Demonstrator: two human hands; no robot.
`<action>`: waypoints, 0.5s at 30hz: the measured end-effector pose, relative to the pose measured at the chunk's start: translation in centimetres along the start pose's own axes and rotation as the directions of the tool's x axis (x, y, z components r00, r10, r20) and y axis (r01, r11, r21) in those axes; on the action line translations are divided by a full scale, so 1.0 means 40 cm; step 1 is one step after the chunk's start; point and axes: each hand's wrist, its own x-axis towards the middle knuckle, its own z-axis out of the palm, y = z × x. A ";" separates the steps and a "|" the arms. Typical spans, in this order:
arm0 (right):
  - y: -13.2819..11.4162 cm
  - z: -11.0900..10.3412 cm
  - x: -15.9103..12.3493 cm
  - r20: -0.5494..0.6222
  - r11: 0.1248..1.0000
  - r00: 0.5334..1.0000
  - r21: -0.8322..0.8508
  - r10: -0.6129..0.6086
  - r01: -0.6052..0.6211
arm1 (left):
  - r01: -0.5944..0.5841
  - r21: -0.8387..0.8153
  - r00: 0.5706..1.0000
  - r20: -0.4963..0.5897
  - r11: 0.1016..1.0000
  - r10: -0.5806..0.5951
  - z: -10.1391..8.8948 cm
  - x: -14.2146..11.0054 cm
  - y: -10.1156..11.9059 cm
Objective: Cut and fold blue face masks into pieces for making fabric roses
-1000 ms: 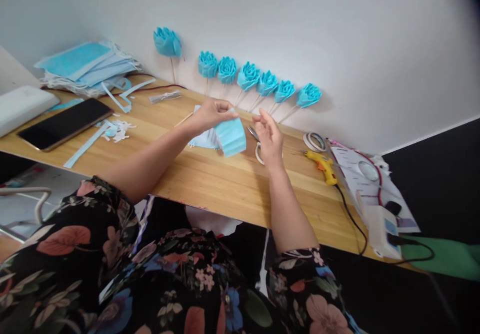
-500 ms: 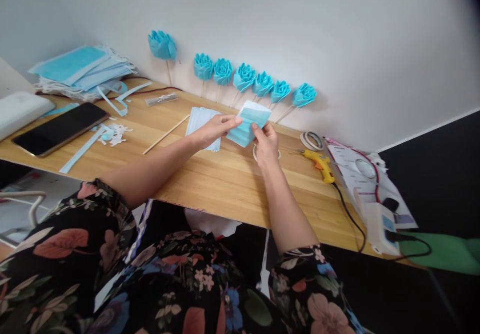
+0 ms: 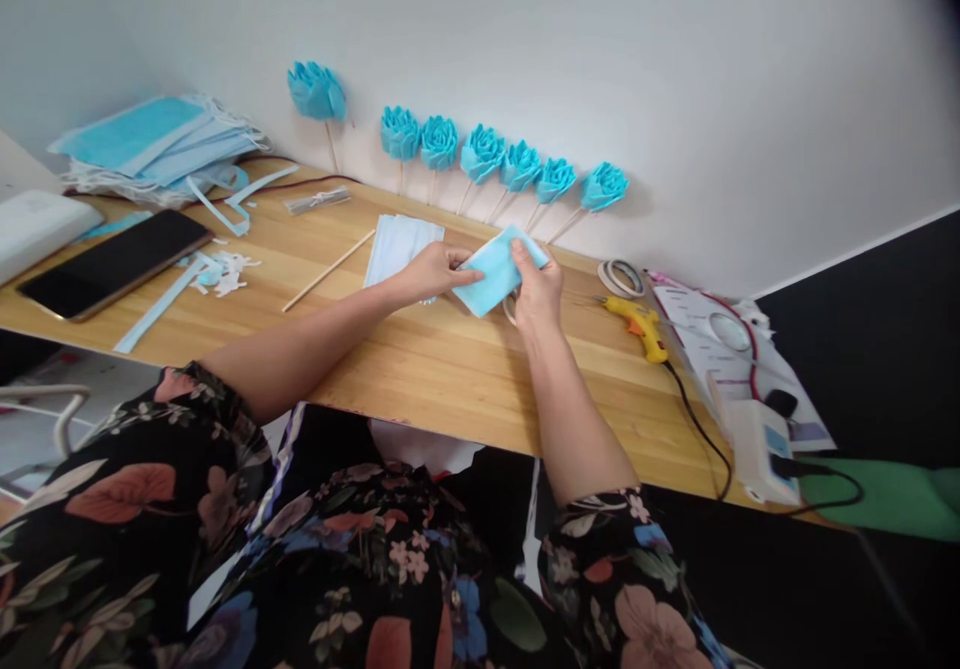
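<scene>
**Blue piece [image 3: 489, 274] now pinched from both sides**

Nearest, at the bottom of the frame, your floral sleeves [image 3: 600, 549] lie below the table edge. Beyond them, at the centre, your left hand [image 3: 435, 273] pinches the lower left end of the blue piece, and your right hand [image 3: 538, 292] grips its upper right end, thumb laid across the face. The piece sits tilted between them, above the wooden table [image 3: 420, 379].

That is the change: the view from a second ago shows it in your left hand alone, with your right hand held apart. The pale band visible along its top half a second ago is mostly gone — it may be turned or folded; you cannot tell which from here. With two holds on it, the piece looks better steadied for handling.

Just behind your left hand lies a stack of pale pieces [image 3: 390, 249], with a thin stick [image 3: 328, 271] to its left. The yellow glue gun [image 3: 637, 324] rests untouched at centre right. Farthest, blue flowers [image 3: 482, 153] on sticks stand along the wall — none of them in your grip.
</scene>
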 end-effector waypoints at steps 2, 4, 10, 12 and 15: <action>-0.004 -0.005 0.006 -0.023 1.000 1.000 0.001 -0.010 0.010 | -0.024 -0.017 0.995 -0.100 1.000 0.022 -0.003 0.010 -0.011; -0.006 -0.009 0.010 -0.011 1.000 1.000 -0.008 -0.002 0.001 | -0.040 -0.070 0.974 -0.227 0.997 0.023 -0.010 0.022 -0.021; 0.003 -0.016 0.017 0.004 1.000 1.000 -0.026 0.008 -0.008 | -0.081 -0.168 0.925 -0.380 0.982 0.011 -0.034 0.035 -0.023; 0.008 -0.019 0.019 0.011 0.998 1.000 -0.056 0.003 -0.002 | -0.079 -0.144 0.912 -0.409 0.986 0.013 -0.039 0.034 -0.020; 0.014 -0.023 0.022 0.016 0.995 1.000 -0.094 -0.017 0.019 | -0.067 -0.130 0.908 -0.419 0.989 0.007 -0.043 0.033 -0.017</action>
